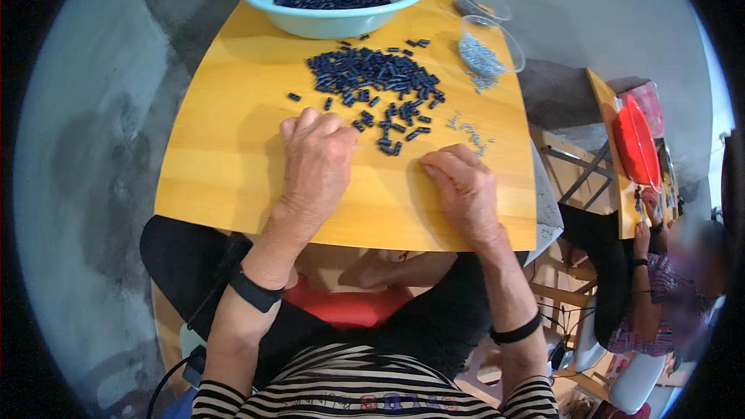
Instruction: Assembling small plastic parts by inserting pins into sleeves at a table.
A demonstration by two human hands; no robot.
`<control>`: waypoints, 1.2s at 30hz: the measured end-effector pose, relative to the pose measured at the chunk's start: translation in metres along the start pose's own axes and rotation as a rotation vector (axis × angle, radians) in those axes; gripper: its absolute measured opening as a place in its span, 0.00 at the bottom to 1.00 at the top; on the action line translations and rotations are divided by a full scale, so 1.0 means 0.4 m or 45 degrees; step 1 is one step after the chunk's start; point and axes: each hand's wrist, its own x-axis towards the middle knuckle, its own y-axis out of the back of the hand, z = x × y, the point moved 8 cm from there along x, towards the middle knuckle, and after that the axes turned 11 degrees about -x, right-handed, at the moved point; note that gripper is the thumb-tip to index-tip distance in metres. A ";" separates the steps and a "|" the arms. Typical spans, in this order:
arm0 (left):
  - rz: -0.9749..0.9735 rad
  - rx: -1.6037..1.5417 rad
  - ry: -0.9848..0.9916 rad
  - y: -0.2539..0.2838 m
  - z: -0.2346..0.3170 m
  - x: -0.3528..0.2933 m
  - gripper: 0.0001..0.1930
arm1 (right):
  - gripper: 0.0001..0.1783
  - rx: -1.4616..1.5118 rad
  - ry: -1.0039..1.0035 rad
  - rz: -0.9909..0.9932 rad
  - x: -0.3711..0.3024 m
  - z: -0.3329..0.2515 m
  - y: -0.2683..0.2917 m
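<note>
A loose pile of small black tube-like pieces [372, 71] lies in the middle of the yellow wooden table [233, 178]. My left hand [317, 157] is closed at the near left edge of the pile, its knuckles up; whatever its fingers hold is hidden. To the right, my right hand [466, 186] is closed in a pinch just above the tabletop, with thumb and forefinger together. Anything between those fingertips is too small to make out. A few small silvery metal pieces [470, 136], perhaps screws or pins, lie scattered beyond the right hand.
At the far edge stands a light-green basin [334, 25] full of the same black pieces. A clear tub [508, 48] spills silvery pieces at the far right, beside another clear round container [483, 1]. Farther right, another person works at a table with a red basin [636, 143].
</note>
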 end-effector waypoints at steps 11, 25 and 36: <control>-0.063 -0.679 0.181 0.037 0.069 -0.053 0.07 | 0.08 -0.028 -0.244 0.294 -0.052 0.113 0.123; -0.155 -0.813 0.177 0.012 0.093 -0.119 0.10 | 0.09 -0.119 -0.514 0.049 -0.001 0.270 0.134; -0.129 -1.255 0.448 0.023 0.056 -0.115 0.05 | 0.06 0.297 -0.637 0.051 -0.016 0.287 0.100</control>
